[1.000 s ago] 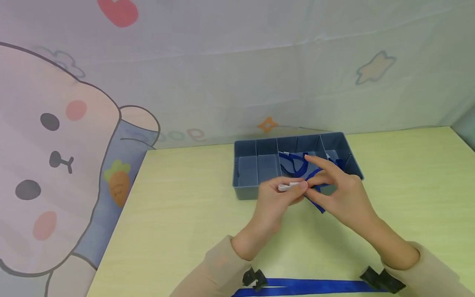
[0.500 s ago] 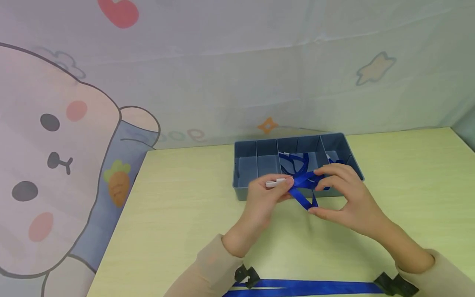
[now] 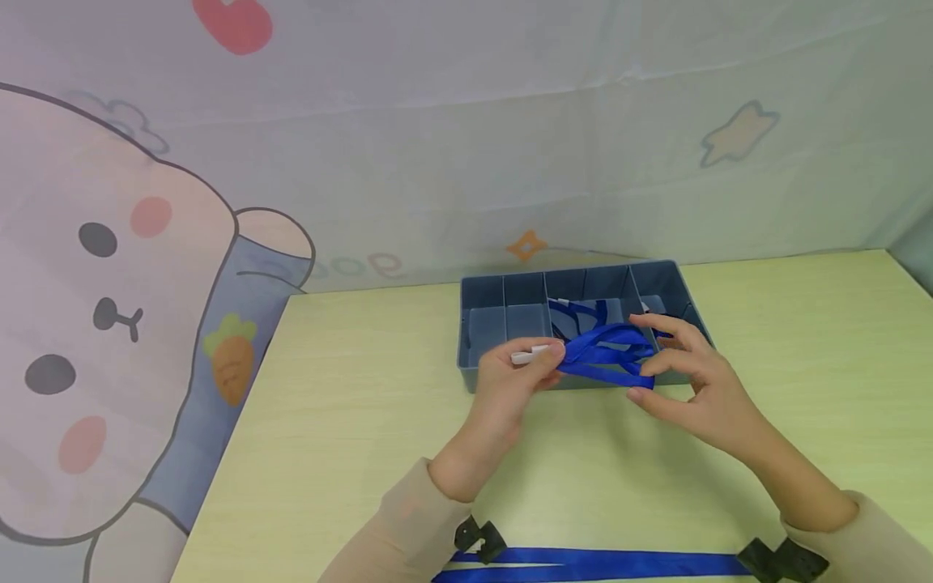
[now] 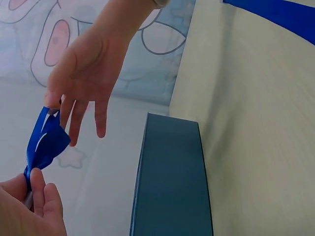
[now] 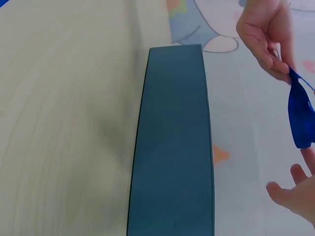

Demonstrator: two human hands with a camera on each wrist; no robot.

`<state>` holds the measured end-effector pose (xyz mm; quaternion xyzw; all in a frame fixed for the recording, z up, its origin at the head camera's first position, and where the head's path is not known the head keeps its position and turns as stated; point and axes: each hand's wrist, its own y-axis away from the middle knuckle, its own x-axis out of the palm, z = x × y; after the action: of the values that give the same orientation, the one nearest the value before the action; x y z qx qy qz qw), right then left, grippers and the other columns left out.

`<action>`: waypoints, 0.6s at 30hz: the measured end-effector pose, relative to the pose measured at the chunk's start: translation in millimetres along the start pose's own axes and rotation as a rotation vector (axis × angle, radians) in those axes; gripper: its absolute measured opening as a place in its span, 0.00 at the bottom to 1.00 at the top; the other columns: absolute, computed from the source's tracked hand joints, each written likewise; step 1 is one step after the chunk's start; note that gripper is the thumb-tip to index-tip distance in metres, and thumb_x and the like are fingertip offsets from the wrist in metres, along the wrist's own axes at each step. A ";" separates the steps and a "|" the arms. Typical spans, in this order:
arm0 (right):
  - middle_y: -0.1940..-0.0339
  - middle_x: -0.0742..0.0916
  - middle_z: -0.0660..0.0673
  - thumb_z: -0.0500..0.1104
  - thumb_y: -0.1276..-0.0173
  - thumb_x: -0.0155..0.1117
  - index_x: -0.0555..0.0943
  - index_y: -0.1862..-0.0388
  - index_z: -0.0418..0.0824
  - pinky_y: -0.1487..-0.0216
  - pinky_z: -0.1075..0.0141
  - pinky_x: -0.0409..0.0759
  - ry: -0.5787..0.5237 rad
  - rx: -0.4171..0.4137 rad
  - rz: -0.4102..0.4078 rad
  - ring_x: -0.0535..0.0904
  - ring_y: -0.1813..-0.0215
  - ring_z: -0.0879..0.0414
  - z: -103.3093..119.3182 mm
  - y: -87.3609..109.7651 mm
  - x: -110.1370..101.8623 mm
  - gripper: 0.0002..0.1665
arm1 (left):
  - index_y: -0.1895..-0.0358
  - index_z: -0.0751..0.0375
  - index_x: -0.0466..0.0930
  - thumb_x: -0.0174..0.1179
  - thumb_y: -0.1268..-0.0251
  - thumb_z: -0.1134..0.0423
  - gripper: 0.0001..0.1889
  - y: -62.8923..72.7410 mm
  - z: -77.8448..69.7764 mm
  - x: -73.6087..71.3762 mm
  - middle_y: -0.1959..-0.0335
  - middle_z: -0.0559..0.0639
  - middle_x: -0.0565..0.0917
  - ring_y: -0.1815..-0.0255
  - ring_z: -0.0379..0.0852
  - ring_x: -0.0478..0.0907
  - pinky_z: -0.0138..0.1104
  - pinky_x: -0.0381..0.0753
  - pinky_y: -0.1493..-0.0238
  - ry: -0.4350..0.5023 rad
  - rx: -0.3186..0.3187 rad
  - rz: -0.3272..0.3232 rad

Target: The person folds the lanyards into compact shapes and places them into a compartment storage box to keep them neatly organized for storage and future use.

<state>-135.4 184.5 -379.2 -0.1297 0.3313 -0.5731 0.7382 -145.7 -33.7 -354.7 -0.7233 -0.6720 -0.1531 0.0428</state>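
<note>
A blue lanyard (image 3: 608,354), folded into several loops, is stretched between my two hands above the near side of a box. My left hand (image 3: 503,389) pinches its gathered left end, where a white plastic clip (image 3: 526,355) sticks out. At the other end, my right hand (image 3: 688,385) holds the loops' tips with thumb and a finger, its other fingers spread. In the left wrist view the ribbon (image 4: 47,147) hangs between both hands. The right wrist view shows the loops (image 5: 300,115) partly cut off at the frame's edge, and hides my right thumb.
Behind the hands stands a grey-blue divided box (image 3: 481,379); another coiled blue lanyard (image 3: 583,310) lies in its middle section, and more blue ribbon shows partly at the right. A long blue lanyard (image 3: 598,561) lies flat along the table's (image 3: 328,453) near side. A printed cloth hangs behind.
The left hand has moved slightly left with the clip. The right hand has moved right, away from it, and the loops between them have spread out longer and straighter.
</note>
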 end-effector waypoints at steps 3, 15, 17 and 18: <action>0.35 0.70 0.41 0.17 0.50 0.62 0.79 0.67 0.39 0.42 0.73 0.68 -0.233 0.074 0.038 0.64 0.36 0.53 -0.6 0.6 -4.5 0.20 | 0.57 0.78 0.79 0.62 0.42 0.72 0.12 0.3 2.7 -1.7 0.73 0.48 0.83 0.75 0.38 0.81 0.33 0.82 0.61 -0.023 -0.011 0.022; 0.43 0.79 0.45 0.20 0.35 0.47 0.75 0.63 0.39 0.55 0.72 0.79 -0.561 0.173 -0.034 0.75 0.44 0.53 1.1 -7.2 -2.0 0.16 | 0.59 0.77 0.81 0.63 0.43 0.72 0.11 2.0 8.9 5.1 0.68 0.57 0.84 0.73 0.42 0.83 0.38 0.81 0.58 -0.033 -0.013 0.056; 0.45 0.80 0.43 0.20 0.35 0.46 0.74 0.63 0.38 0.56 0.71 0.79 -0.593 0.175 -0.058 0.77 0.48 0.53 1.1 -8.1 -1.0 0.16 | 0.60 0.75 0.81 0.63 0.43 0.71 0.10 2.4 9.4 7.0 0.68 0.57 0.84 0.72 0.44 0.83 0.38 0.81 0.57 -0.045 -0.016 0.058; 0.46 0.80 0.42 0.20 0.35 0.46 0.74 0.64 0.38 0.56 0.71 0.79 -0.602 0.176 -0.068 0.78 0.49 0.53 1.0 -8.4 -0.5 0.16 | 0.60 0.74 0.82 0.64 0.43 0.71 0.10 2.8 9.5 8.0 0.68 0.57 0.84 0.71 0.45 0.84 0.38 0.81 0.57 -0.050 -0.017 0.058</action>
<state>-141.2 182.2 -373.6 -0.2400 0.0424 -0.5597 0.7921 -141.0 -23.8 -361.1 -0.7465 -0.6502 -0.1394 0.0240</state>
